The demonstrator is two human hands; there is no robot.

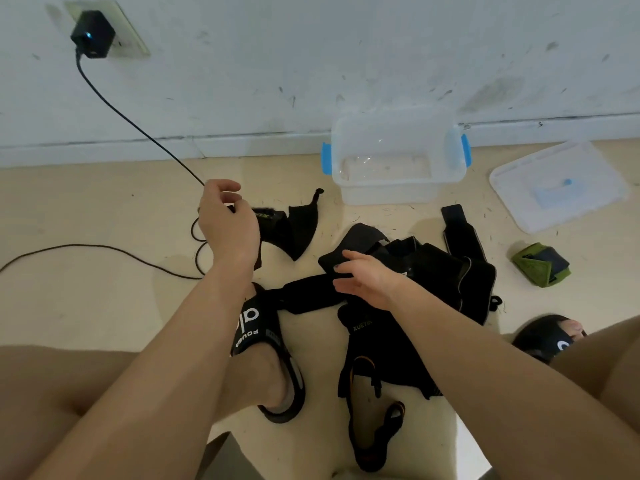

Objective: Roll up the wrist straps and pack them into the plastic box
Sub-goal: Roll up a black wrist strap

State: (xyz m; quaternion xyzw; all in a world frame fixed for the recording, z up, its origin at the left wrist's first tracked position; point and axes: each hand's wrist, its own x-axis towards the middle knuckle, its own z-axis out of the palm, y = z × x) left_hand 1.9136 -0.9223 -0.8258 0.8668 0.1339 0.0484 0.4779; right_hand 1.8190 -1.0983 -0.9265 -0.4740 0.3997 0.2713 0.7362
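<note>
A: Largest first. What fills the background?

B: A scuffed white wall (311, 64) above a beige floor (86, 202). A black plug-in charger (92, 34) sits in a wall socket, and its thin black cable (138, 126) runs down to loops on the floor.

A: And the main heap?

B: A pile of black fabric wrist straps (433, 271) lies unrolled at centre, between the person's 2 feet in black slide sandals (263, 341). 1 strap with orange edging (367, 427) trails toward the viewer.

A: The container?

B: The clear plastic box with blue side clips (398, 157) stands open against the wall, beyond the pile and apart from it. Nothing can be made out inside it. Its translucent flat lid (561, 185) lies on the floor to the right.

A: The hands?

B: The left hand (227, 216) has its fingers curled round the end of a separate black strap (294, 226), lifted just left of the pile; the exact pinch point is hidden behind the hand. The right hand (367, 278) lies with fingers extended and relaxed on the black pile, grasping nothing.

A: Smallest item?

B: A rolled green strap with a black patch (542, 265) rests on the floor, right of the pile.
</note>
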